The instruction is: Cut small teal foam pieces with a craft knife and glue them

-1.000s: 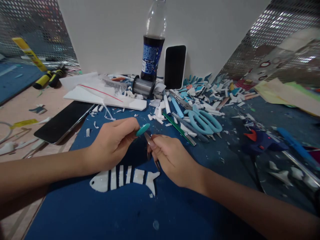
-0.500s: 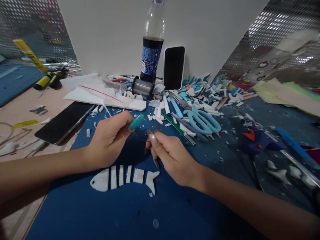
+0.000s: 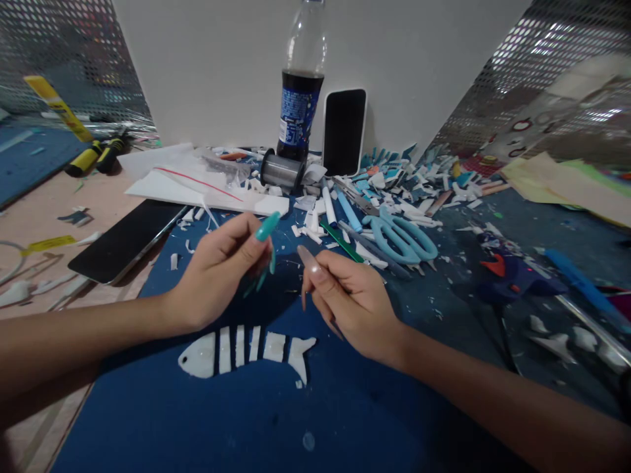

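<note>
Head view: both hands hover over the blue mat [image 3: 315, 407], just above a white foam fish skeleton [image 3: 246, 349] that lies flat on it. The left hand [image 3: 219, 276] has its thumb and forefinger drawn together at the tips, long teal nails pointing forward; whether anything sits in that pinch I cannot tell, though a very fine strand seems to run between the two hands. The right hand [image 3: 352, 299] is loosely curled, forefinger extended toward the left, thumb tucked under it, perhaps nipping the same strand.

The fish is made of thin separate slices laid side by side with gaps. It looks very light, soft and easy to dent or shift, so I judge it best lifted piece by piece at the edges, with fingertips rather than nails. If there is a strand, it would be limp and slippery, held only by a firm pinch.

Beyond the hands lie light-blue scissors [image 3: 404, 238], a green-handled knife [image 3: 345, 243], white scraps [image 3: 409, 184], a wire spool [image 3: 282, 172], a cola bottle [image 3: 302, 98], an upright phone [image 3: 344, 131] and a flat phone [image 3: 123, 240].
</note>
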Demonstrator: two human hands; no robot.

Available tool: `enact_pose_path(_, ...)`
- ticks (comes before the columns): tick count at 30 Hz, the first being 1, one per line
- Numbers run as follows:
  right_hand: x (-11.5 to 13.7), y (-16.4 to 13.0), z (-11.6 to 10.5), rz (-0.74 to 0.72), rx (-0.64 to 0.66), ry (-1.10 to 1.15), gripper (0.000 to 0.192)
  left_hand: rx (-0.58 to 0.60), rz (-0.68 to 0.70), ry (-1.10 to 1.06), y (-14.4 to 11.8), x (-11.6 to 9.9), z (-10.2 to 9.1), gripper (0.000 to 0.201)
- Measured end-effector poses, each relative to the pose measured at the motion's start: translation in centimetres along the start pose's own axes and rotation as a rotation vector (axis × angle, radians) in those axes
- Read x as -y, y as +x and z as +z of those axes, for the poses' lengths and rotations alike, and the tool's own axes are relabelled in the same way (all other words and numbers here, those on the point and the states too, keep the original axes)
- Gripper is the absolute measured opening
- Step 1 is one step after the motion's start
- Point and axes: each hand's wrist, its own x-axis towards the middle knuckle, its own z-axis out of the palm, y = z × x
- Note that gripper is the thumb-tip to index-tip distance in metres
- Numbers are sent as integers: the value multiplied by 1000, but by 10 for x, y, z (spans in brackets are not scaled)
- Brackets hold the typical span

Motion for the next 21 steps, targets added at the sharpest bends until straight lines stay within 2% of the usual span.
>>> enact_pose_path(3, 1, -1, 0, -20, -30, 37, 31, -153, -85, -125, 2, 2, -3, 26)
enact_pose_path(5, 1, -2, 0, -19, -38, 33, 30, -168, -141, -162, 2, 2, -4, 28)
enact_pose_path(7, 1, -3, -1, -35, -60, -7, 30, -66, -212, -195, 1, 2, -3, 30)
enact_pose_path(9, 2, -4, -1, -65, -71, -72, 30, 96, -289, -236, -1, 1, -1, 35)
enact_pose_path(12, 4, -5, -2, -101, -21, -132, 29, 278, -353, -305, -3, 0, 2, 39)
enact_pose_path(16, 5, -5, -2, -98, 32, -116, 31, 361, -366, -339, -4, 1, 2, 40)
enact_pose_path(21, 3, -5, -1, -119, 47, -166, 32, 380, -364, -324, -5, 0, 1, 41)
